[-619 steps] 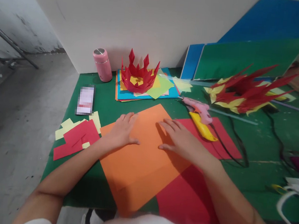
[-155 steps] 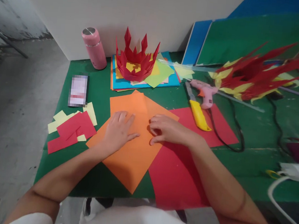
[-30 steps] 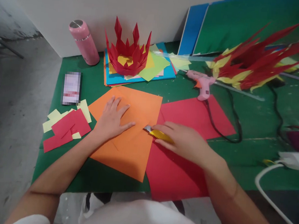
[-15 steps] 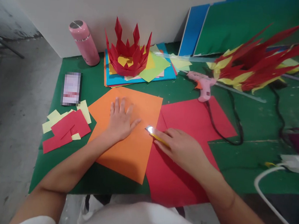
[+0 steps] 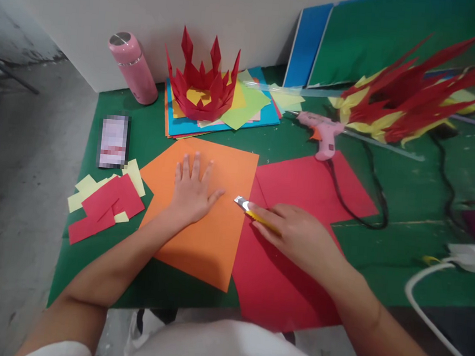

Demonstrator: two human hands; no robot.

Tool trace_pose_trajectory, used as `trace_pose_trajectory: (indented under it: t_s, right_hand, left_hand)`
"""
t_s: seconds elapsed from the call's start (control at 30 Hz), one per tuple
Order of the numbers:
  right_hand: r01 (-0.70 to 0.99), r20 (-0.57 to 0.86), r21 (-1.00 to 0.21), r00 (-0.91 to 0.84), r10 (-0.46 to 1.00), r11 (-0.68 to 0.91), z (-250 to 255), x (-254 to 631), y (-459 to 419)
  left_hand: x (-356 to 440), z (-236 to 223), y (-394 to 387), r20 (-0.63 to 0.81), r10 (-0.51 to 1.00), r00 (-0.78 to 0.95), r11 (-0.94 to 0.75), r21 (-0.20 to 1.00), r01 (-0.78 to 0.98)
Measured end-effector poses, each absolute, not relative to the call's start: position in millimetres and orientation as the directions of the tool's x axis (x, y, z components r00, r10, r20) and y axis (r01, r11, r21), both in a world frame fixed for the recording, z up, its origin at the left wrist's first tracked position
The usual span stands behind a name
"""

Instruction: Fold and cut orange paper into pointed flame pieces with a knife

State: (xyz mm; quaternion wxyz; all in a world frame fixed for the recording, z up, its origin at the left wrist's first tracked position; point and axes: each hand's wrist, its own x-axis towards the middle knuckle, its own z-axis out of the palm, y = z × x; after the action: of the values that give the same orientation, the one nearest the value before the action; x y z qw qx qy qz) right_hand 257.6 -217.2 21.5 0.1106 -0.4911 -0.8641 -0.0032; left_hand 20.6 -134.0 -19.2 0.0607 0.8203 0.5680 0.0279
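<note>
Orange paper (image 5: 210, 247) lies on the green table, its right edge overlapping sheets of red paper (image 5: 282, 281). My left hand (image 5: 192, 193) rests flat on the orange paper with its fingers spread. A yellow utility knife (image 5: 259, 216) is gripped in my right hand (image 5: 295, 233), its metal tip pointing left over the orange paper near the right edge. Whether the blade touches the paper I cannot tell. Red and yellow paper scraps (image 5: 113, 203) lie to the left of my left forearm.
At the back stand a pink bottle (image 5: 134, 69) and a red paper crown (image 5: 201, 92) on stacked coloured paper (image 5: 242, 124). A phone (image 5: 114, 140) lies at left. To the right are a pink glue gun (image 5: 320, 132) with a cord, a red-yellow paper flame piece (image 5: 393, 106) and a white power strip (image 5: 474, 258).
My right hand has shifted slightly to the right with the utility knife, and its tip has moved a little right and up. My left hand stays on the orange paper.
</note>
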Motion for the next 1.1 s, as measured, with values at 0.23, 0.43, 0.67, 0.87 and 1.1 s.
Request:
trace_pose_trajectory:
  t_s: [0.23,0.43,0.67,0.87,1.1]
  right_hand:
    - [0.845,0.156,-0.142,-0.495,0.855,0.515,23,266,-218]
    - [0.864,0.052,-0.147,-0.479,0.876,0.481,28,275,-216]
    - [0.825,0.086,-0.142,-0.540,0.837,0.547,28,286,-204]
    - [0.790,0.099,-0.144,-0.588,0.803,0.596,22,287,-188]
    - [0.769,0.088,-0.162,-0.613,0.785,0.618,21,281,-173]
  left_hand:
    - [24,-12,-134,-0.066,0.939,0.338,-0.329,0.118,0.937]
    - [22,-17,-134,-0.025,0.936,0.351,-0.343,0.156,0.926]
    - [22,-19,-135,-0.006,0.934,0.357,-0.351,0.165,0.922]
    - [23,-18,-135,0.004,0.937,0.349,-0.345,0.156,0.926]
    - [23,-18,-135,0.014,0.936,0.352,-0.350,0.167,0.922]
